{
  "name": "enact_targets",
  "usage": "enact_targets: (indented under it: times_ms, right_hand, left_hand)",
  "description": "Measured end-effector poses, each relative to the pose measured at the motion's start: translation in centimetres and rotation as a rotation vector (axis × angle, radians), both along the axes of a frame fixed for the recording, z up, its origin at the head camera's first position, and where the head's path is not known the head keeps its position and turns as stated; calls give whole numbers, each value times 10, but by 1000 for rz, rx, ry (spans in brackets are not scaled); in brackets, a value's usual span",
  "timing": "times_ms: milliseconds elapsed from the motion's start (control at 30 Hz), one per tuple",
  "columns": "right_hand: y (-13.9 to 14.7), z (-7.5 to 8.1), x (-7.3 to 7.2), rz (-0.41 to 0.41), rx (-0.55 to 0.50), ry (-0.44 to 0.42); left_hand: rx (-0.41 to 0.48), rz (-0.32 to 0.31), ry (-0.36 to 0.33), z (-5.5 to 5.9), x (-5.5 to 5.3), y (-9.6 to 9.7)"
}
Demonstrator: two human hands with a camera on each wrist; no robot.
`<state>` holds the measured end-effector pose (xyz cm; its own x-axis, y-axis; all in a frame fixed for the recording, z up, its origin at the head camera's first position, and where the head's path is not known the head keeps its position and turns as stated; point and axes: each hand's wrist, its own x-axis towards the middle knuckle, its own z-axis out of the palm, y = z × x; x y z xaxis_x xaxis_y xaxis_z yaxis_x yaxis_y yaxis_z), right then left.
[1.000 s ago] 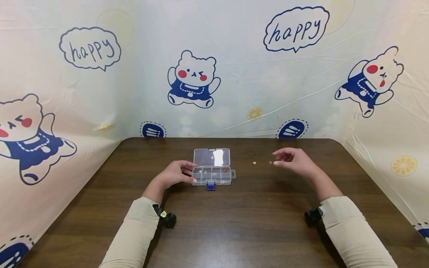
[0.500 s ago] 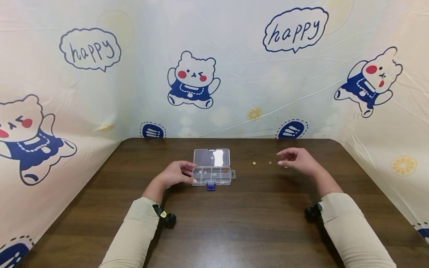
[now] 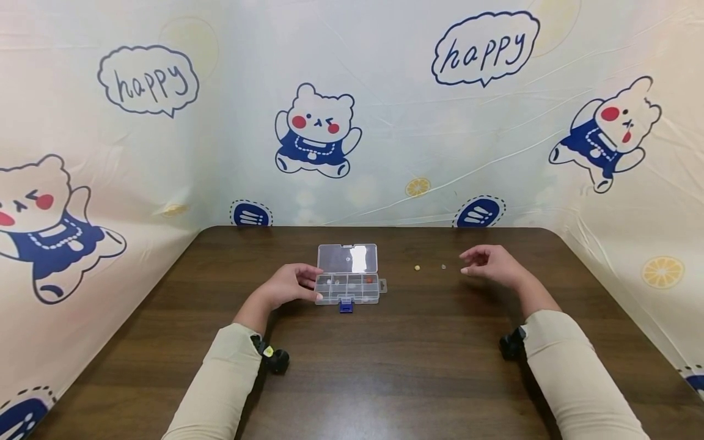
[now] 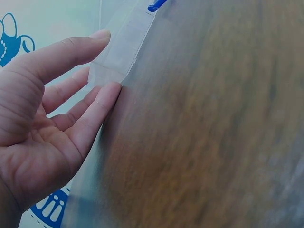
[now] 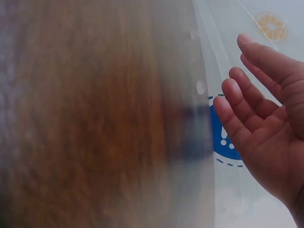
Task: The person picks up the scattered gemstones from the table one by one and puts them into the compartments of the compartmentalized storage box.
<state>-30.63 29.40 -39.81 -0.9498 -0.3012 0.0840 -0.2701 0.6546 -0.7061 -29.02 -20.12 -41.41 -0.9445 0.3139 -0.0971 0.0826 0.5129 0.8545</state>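
Note:
A clear plastic compartment box lies on the table with its lid folded back and its blue latch toward me. My left hand holds the box's left end, thumb at the front corner, fingers behind. In the left wrist view the fingertips meet that end. Small whitish pieces and a reddish one sit in the back compartments. My right hand hovers at the right, fingers loosely bent and apart, holding nothing. Near its fingertips lies a small clear bead.
Between the box and my right hand lie a yellow bead and a small pale bead. The brown table ends at a printed cloth backdrop. Each wrist carries a black camera.
My right hand has drifted to the right, away from the pale bead and the yellow one. The left hand and the box have kept their place.

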Motion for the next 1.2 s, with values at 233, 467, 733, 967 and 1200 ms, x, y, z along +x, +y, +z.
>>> enact_targets:
  times_ms: [233, 467, 733, 967, 1200]
  right_hand:
    - [3, -4, -4, 9, 10, -31]
    - [6, -8, -9, 12, 17, -86]
    - [9, -9, -13, 21, 31, -149]
    - [10, -9, -17, 42, 23, -176]
    - [9, -11, -18, 20, 58, -177]
  left_hand:
    - [6, -4, -1, -2, -1, -1]
    - [13, -7, -2, -1, 0, 0]
    - [19, -1, -9, 1, -1, 1]
    - [11, 2, -1, 0, -1, 0]
    - [2, 10, -7, 0, 0, 1]
